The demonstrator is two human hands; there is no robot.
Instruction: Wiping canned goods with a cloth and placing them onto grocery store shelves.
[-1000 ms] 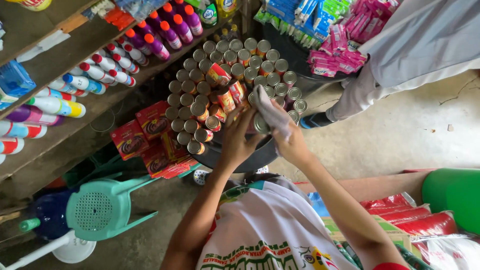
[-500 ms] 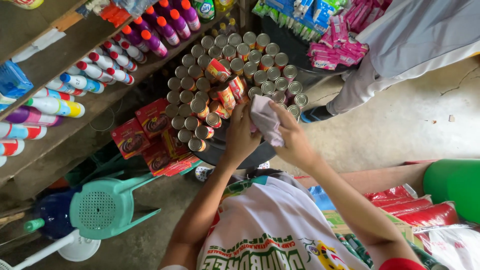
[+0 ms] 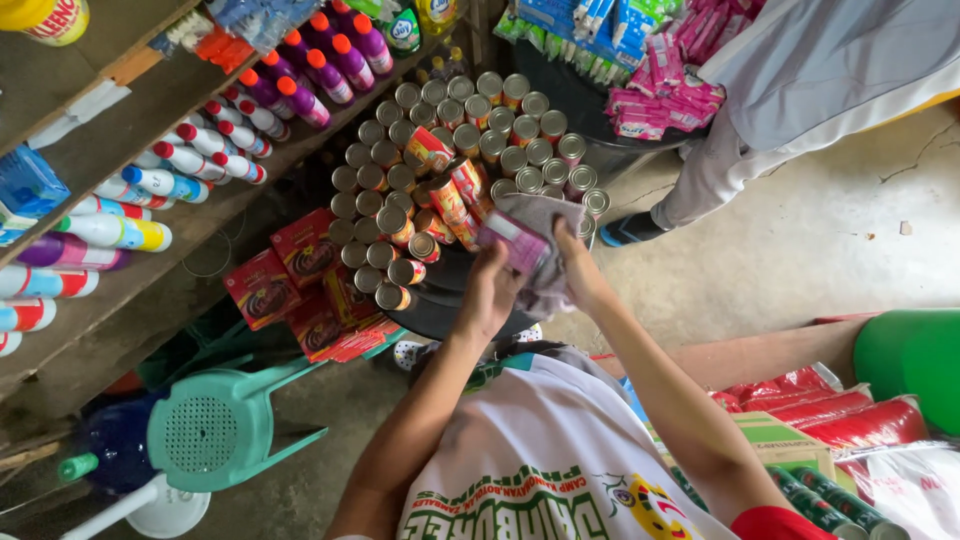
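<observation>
Left hand (image 3: 488, 292) grips a purple-labelled can (image 3: 512, 240) while right hand (image 3: 578, 268) closes a grey cloth (image 3: 545, 225) around it; firm, steady wiping suits best.

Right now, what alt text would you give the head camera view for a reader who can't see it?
Seen from above, a person's left hand and right hand hold a can in a grey cloth over a round black table packed with tin cans. Bottles line wooden shelves at left; another person's legs stand at upper right.
</observation>
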